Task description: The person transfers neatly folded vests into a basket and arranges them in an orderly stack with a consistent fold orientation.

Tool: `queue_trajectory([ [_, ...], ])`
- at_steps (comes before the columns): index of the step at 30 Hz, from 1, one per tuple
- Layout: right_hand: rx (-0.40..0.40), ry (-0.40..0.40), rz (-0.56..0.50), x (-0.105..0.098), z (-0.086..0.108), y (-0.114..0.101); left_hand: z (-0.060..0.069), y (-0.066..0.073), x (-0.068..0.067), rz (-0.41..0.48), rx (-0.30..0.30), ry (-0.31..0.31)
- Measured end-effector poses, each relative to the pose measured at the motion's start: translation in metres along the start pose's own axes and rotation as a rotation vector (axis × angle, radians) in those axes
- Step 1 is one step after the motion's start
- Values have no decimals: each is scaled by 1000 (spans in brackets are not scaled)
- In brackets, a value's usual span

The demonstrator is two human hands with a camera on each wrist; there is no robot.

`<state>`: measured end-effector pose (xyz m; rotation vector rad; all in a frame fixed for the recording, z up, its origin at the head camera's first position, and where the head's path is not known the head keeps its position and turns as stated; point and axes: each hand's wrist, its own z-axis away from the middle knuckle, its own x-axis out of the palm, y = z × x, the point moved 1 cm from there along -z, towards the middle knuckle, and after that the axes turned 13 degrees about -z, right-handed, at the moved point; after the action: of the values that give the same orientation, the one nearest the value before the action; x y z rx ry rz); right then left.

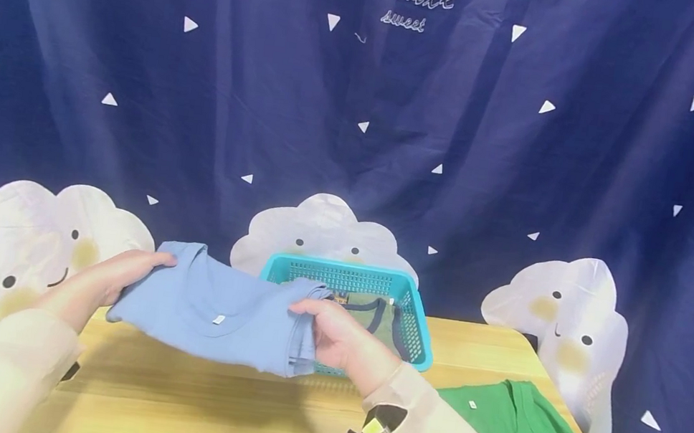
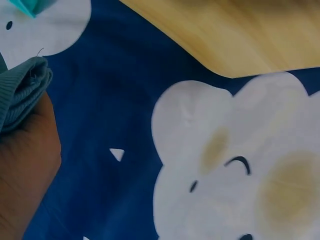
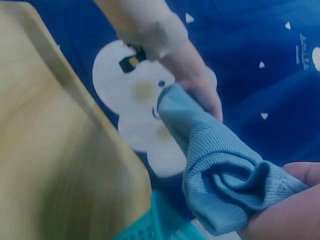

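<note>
A folded light blue garment (image 1: 224,313) with a small white label is held up above the table, between both hands. My left hand (image 1: 118,279) grips its left edge, thumb on top; the left wrist view shows that hand (image 2: 30,160) around a ribbed fold (image 2: 25,95). At the garment's right edge my right hand (image 1: 345,339) pinches the layers, thumb over them. Rolled ribbed layers (image 3: 225,180) show beside the right hand (image 3: 290,210) in the right wrist view. The fingers under the cloth are hidden.
Behind the garment stands a turquoise basket (image 1: 418,326) with an olive, dark-trimmed garment (image 1: 374,314) inside. A folded green garment (image 1: 509,431) lies at the right of the wooden table (image 1: 199,415). A blue curtain (image 1: 361,103) hangs behind.
</note>
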<state>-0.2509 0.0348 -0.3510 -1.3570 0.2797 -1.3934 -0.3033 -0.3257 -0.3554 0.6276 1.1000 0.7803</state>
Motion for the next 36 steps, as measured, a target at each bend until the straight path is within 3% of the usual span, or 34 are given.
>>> queue_trajectory([
  [6, -27, 58, -27, -22, -2, -11, -9, 16, 15, 61, -3, 44],
  [11, -18, 63, -33, -42, -4, -19, -19, 29, 31, 10, -3, 98],
  [17, -15, 157, -2, -59, -5, -31, -24, 41, 47, -1, -21, 119],
  [21, -47, 176, 44, -72, -4, -41, -28, 46, 58, 41, -24, 113],
  [26, -78, 146, 76, -93, -2, -54, -34, 59, 71, 69, -28, 89],
  [36, -35, 96, 21, -132, -2, -74, -43, 79, 101, 156, -23, 30],
])
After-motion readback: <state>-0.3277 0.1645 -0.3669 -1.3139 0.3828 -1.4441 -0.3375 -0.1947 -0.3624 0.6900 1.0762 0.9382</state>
